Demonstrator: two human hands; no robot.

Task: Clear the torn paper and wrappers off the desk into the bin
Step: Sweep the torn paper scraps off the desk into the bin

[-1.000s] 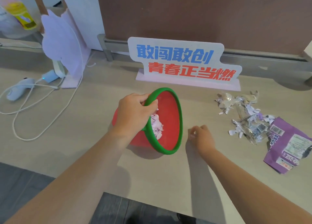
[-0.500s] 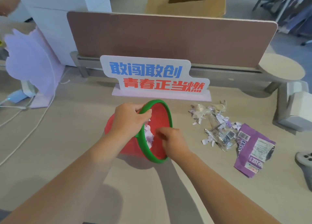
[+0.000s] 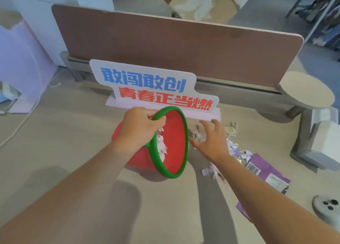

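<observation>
A red bin with a green rim (image 3: 176,146) lies tilted on the desk, its mouth facing right, with torn paper (image 3: 161,146) inside. My left hand (image 3: 139,127) grips the top of the rim. My right hand (image 3: 211,139) hovers with spread fingers just right of the bin, over a pile of torn paper scraps and clear wrappers (image 3: 233,148). A purple wrapper (image 3: 266,172) lies further right, partly hidden by my right forearm.
A white sign with blue and red characters (image 3: 152,87) stands behind the bin, in front of a brown divider (image 3: 174,43). A lilac cut-out board (image 3: 20,63) and a cable are at the left. A grey controller (image 3: 327,207) lies at the right edge.
My right hand has come out of the bin's mouth and moved right, opening over the scrap pile. The left hand keeps its grip on the rim. The camera has tilted up.
</observation>
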